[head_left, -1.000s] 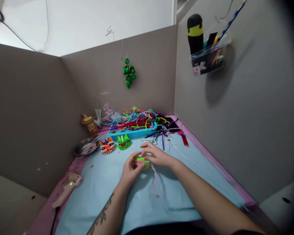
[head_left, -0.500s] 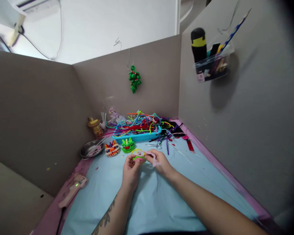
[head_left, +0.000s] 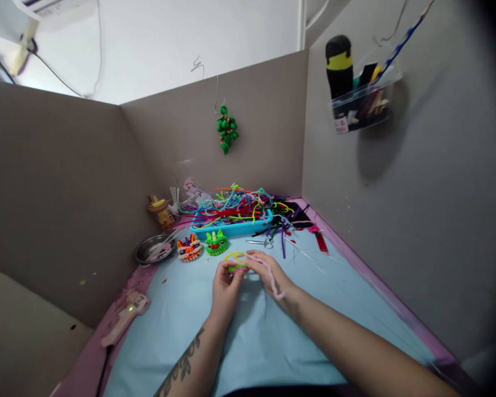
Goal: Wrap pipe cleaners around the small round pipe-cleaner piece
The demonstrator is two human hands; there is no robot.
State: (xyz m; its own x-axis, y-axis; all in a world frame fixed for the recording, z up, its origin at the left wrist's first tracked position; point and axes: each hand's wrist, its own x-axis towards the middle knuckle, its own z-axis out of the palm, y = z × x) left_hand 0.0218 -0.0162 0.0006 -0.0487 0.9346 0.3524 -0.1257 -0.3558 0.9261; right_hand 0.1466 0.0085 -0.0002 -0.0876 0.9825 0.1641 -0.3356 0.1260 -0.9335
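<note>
Above the blue cloth, my left hand pinches a small pipe-cleaner piece with yellow loops on top and green and pink below. My right hand is closed at the piece's right side, its fingertips on a pale pink pipe cleaner. The loose end of that strand hangs back over the right hand to the wrist. The fingers cover part of the piece. Just beyond the hands sit a green pipe-cleaner animal head and an orange and cream one.
A blue tray heaped with coloured pipe cleaners stands at the back. Scissors lie before it. At the left are a metal bowl and a lit glue gun with a cord. Grey panels enclose the table.
Both hands have shifted slightly right with the piece. The pink pipe cleaner's loose end now reaches farther down toward my right wrist. The view has tilted a little.
</note>
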